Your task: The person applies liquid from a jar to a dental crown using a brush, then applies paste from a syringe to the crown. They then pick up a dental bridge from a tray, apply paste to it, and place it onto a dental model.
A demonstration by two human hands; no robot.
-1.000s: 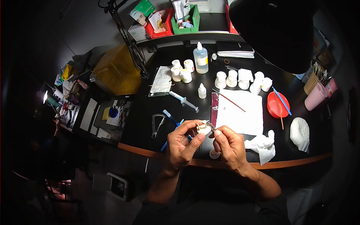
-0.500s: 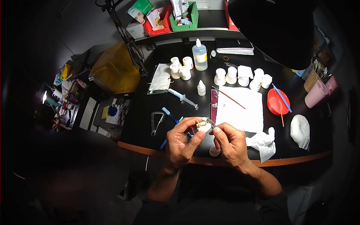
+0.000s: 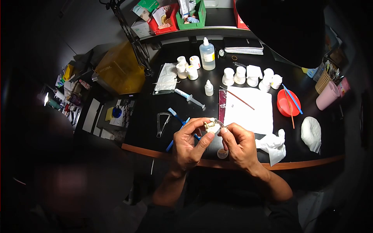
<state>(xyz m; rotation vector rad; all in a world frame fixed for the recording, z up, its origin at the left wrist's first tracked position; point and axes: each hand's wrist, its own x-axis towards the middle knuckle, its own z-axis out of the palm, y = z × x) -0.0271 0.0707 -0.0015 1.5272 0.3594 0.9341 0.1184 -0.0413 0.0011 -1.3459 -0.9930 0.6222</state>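
Note:
Near the front edge of the table, my left hand (image 3: 187, 144) is closed on a small cream dental model (image 3: 211, 128), thumb on the near side and fingers behind. My right hand (image 3: 241, 146) pinches a small greyish, partly see-through piece (image 3: 220, 124) between thumb and forefinger. That piece sits right against the model's right side; whether it is attached cannot be made out. A tiny white bit shows at the top where the two meet. Behind my left hand lie blue-handled tools (image 3: 179, 120), partly hidden by it.
A white cloth (image 3: 248, 112) with a thin brush (image 3: 241, 98) lies beyond my right hand. Around it are white jars (image 3: 228, 77), a red bowl (image 3: 286, 103), a syringe (image 3: 189, 98), a caliper (image 3: 162, 124), a large bottle (image 3: 207, 56) and crumpled tissue (image 3: 273, 146). A dark lamp hood (image 3: 283, 31) hangs above.
My fingers have shifted slightly, and the dental model is turned a little in my left hand. Both hands otherwise keep their hold, and the table items stay put.

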